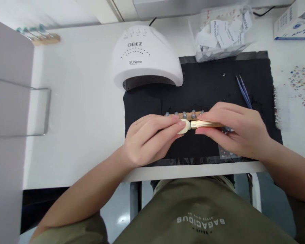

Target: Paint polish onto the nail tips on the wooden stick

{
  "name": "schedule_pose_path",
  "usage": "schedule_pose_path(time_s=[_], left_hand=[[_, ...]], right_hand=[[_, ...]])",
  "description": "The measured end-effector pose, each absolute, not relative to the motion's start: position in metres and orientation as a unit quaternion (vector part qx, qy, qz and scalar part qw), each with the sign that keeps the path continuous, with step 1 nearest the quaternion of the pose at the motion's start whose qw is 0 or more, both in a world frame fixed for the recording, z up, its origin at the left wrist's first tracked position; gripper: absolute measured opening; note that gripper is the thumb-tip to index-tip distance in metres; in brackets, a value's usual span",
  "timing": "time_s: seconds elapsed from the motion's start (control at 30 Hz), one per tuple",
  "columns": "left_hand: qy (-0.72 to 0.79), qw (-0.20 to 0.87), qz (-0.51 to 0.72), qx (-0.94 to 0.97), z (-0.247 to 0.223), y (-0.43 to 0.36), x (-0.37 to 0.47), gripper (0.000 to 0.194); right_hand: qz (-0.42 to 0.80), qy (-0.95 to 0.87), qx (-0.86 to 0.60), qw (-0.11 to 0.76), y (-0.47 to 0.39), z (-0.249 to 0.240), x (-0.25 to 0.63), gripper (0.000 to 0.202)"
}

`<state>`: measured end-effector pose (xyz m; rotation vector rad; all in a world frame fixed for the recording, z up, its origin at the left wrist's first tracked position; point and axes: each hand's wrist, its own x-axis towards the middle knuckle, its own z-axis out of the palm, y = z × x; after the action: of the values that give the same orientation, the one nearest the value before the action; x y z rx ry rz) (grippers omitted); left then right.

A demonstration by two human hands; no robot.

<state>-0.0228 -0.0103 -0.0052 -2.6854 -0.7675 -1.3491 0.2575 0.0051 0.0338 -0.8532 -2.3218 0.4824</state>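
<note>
My left hand (152, 137) is closed around a cream-coloured nail polish bottle (185, 126), tipped on its side over the black mat. The fingers of my right hand (231, 127) pinch the bottle's gold cap (204, 124) from above and below. Cap and bottle lie in one line, the cap at the bottle's neck; whether they are joined I cannot tell. Just behind my fingers stands a wooden strip (189, 116) bearing several grey-blue false nails (184, 115), partly hidden by both hands.
A white nail lamp (147, 56) stands behind the mat (205, 88). At the back right are a clear bin (205, 56) of alcohol pad packets and a white box (295, 23). Blue tweezers (244, 91) lie right. A second nail stand (45, 39) sits far left.
</note>
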Motion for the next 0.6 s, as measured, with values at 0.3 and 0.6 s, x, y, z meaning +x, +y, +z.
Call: schedule_pose_path(time_s=[0.3, 0.6], left_hand=[[-0.271, 0.005, -0.435, -0.859, -0.0027, -0.0036, -0.0272, 0.027], [-0.267, 0.014, -0.438, -0.859, -0.0055, -0.0033, -0.0294, 0.034]], right_hand=[[0.090, -0.893, -0.295, 0.329, 0.0018, 0.0321, 0.2594, 0.026], [0.093, -0.893, -0.340, 0.279, 0.0023, 0.0393, 0.2644, 0.038]])
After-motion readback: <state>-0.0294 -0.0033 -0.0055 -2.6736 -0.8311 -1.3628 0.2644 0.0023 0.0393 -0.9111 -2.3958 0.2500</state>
